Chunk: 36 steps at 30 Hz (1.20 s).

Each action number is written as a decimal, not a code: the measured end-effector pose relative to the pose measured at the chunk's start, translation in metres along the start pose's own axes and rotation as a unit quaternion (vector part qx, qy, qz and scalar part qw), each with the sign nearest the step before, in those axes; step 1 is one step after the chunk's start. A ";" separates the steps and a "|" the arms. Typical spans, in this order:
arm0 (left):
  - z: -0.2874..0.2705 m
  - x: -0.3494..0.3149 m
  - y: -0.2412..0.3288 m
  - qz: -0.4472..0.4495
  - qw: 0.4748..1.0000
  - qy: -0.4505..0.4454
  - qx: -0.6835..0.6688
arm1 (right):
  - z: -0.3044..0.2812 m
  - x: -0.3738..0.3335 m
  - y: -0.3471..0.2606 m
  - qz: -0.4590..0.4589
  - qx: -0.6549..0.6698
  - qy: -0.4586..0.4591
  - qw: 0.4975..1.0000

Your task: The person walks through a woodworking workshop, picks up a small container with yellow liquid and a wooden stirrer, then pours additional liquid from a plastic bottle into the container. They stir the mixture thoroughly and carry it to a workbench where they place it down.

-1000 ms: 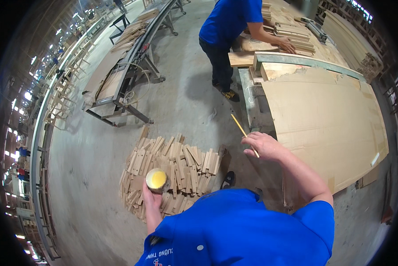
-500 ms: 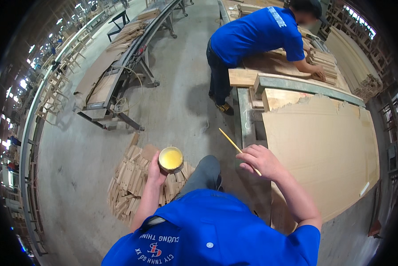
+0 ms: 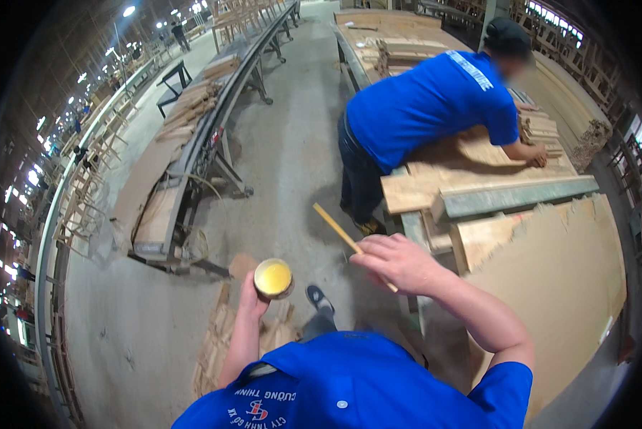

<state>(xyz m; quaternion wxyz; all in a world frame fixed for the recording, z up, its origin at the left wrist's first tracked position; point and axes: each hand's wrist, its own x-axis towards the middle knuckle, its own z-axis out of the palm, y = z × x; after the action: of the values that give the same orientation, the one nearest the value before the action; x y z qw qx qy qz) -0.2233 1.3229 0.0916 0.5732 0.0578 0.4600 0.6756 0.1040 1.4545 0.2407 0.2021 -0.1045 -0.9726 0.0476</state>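
My left hand point(image 3: 252, 294) is wrapped round a small round cup point(image 3: 274, 279) with yellow stuff inside. The cup is upright, held in front of me above the floor. To its right, my right hand point(image 3: 398, 263) grips a thin, flat yellowish wooden stick point(image 3: 336, 227) between thumb and fingers. The stick slants up to the left, its far end free in the air, apart from the cup. Below the cup, partly hidden by my left arm, wood offcuts point(image 3: 217, 332) lie in a heap on the floor.
At the right stands a workbench with a cardboard sheet point(image 3: 556, 286) and a greenish beam point(image 3: 521, 196). A co-worker in blue point(image 3: 428, 107) leans over boards there. A long conveyor point(image 3: 192, 150) carrying wood pieces runs along the left. Grey floor point(image 3: 285, 143) lies between.
I have stepped forward, so the bench, co-worker and conveyor appear closer and the offcut heap slips beneath me. The stick has shifted left, toward the cup. Both hands keep their hold.
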 end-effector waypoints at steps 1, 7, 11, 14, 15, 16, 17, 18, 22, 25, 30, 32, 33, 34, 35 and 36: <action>-0.004 0.017 0.015 0.002 1.000 0.010 -0.005 | 0.012 0.026 0.015 -0.012 0.004 -0.009 1.000; -0.058 0.097 0.136 0.066 0.997 0.039 0.026 | 0.108 0.189 0.088 0.024 0.115 0.032 0.993; -0.087 0.140 0.190 0.102 0.994 0.035 0.010 | 0.172 0.251 0.104 0.167 0.259 0.128 0.943; -0.100 0.167 0.219 0.077 0.994 0.073 -0.010 | 0.209 0.273 0.122 0.254 0.307 0.143 0.906; -0.104 0.175 0.223 0.086 0.992 0.085 -0.038 | 0.217 0.277 0.135 0.256 0.291 0.124 0.913; -0.114 0.184 0.227 0.099 0.990 0.096 -0.037 | 0.220 0.283 0.149 0.256 0.275 0.104 0.921; -0.123 0.192 0.231 0.111 0.987 0.106 -0.036 | 0.222 0.289 0.163 0.257 0.277 0.074 0.923; -0.121 0.207 0.235 0.121 0.985 0.114 -0.040 | 0.225 0.296 0.180 0.262 0.268 0.072 0.924; -0.119 0.276 0.261 0.095 0.986 0.096 -0.094 | 0.243 0.337 0.243 0.286 0.251 0.091 0.920; -0.106 0.336 0.289 0.091 0.985 0.126 -0.068 | 0.266 0.381 0.289 0.312 0.270 0.135 0.901; -0.098 0.431 0.354 0.124 0.982 0.140 -0.042 | 0.298 0.479 0.362 0.267 0.267 0.144 0.915; -0.088 0.468 0.386 0.154 0.976 0.154 -0.027 | 0.308 0.522 0.392 0.250 0.282 0.155 0.913; -0.089 0.483 0.400 0.167 0.973 0.159 -0.008 | 0.316 0.543 0.404 0.244 0.285 0.142 0.916; -0.086 0.503 0.403 0.171 0.972 0.159 0.000 | 0.319 0.558 0.417 0.232 0.295 0.143 0.916; -0.086 0.519 0.412 0.171 0.972 0.162 0.016 | 0.323 0.577 0.428 0.219 0.307 0.144 0.915; -0.083 0.536 0.421 0.159 0.970 0.182 0.014 | 0.327 0.593 0.442 0.203 0.318 0.149 0.914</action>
<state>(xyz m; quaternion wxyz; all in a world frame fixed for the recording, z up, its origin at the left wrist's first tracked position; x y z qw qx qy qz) -0.7572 1.7544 0.0934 0.3646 0.0139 0.5508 0.7506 -0.4783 2.0001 0.1094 0.3531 -0.2354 -0.8228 0.3780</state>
